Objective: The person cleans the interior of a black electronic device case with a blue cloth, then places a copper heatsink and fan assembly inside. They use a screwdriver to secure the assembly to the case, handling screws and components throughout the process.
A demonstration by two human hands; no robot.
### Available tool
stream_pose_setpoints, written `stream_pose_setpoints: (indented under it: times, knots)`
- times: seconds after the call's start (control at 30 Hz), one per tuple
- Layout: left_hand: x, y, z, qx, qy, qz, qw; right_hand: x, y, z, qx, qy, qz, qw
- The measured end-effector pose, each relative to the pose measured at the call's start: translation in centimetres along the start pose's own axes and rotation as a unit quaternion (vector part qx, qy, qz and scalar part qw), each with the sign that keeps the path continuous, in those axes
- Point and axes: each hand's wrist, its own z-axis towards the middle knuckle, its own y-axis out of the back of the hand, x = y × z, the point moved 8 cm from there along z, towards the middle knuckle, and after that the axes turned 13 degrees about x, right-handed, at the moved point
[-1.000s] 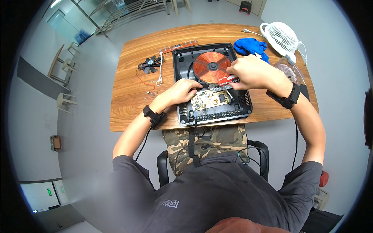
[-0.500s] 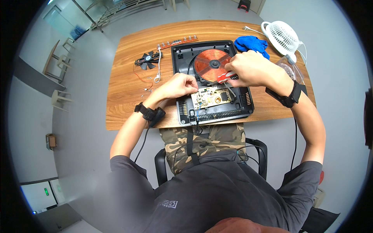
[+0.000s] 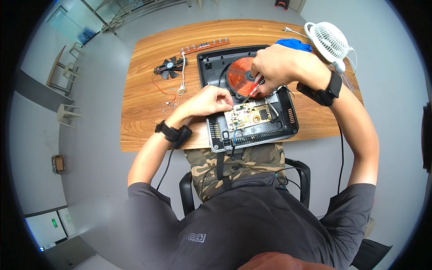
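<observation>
The black housing (image 3: 208,57) lies at the middle of the worktop (image 3: 141,94), and its near side reaches the worktop's near edge. Inside it, the circuit board (image 3: 246,120) rests in the nearer half, just in front of the copper coil (image 3: 236,75). The right hand (image 3: 276,65) is closed around a red-handled tool (image 3: 256,84), whose thin tip points at the far side of the board. The left hand (image 3: 209,101) has its thumb and forefinger at the board's far left corner; whether they pinch it, one cannot tell. If the tip slips, it could probably scratch the board or the coil, or poke the left fingers. Lifting the board too quickly might strain the blue wire (image 3: 234,134), and hard pushing could slide the housing over the near edge.
</observation>
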Motion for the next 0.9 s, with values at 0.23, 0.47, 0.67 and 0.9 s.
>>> stream_pose_setpoints:
  times: [0.23,0.47,0.67,0.9]
  knots:
    - [-1.2,-0.3,-0.3,0.005,0.003,0.105,0.994,0.1,0.2,2.1,0.027,-0.001,-0.005,1.000]
    - [-1.6,-0.5,-0.3,-0.002,-0.036,0.126,0.991,-0.5,1.1,1.0,0.006,0.001,0.025,1.000]
    - [-1.3,-0.6,-0.2,-0.013,0.010,0.157,0.988,-0.7,1.3,-0.1,0.000,-0.005,0.033,0.999]
    - [-1.4,-0.9,-0.1,-0.042,-0.024,0.195,0.980,-1.0,1.3,-1.9,-0.004,-0.017,0.049,0.999]
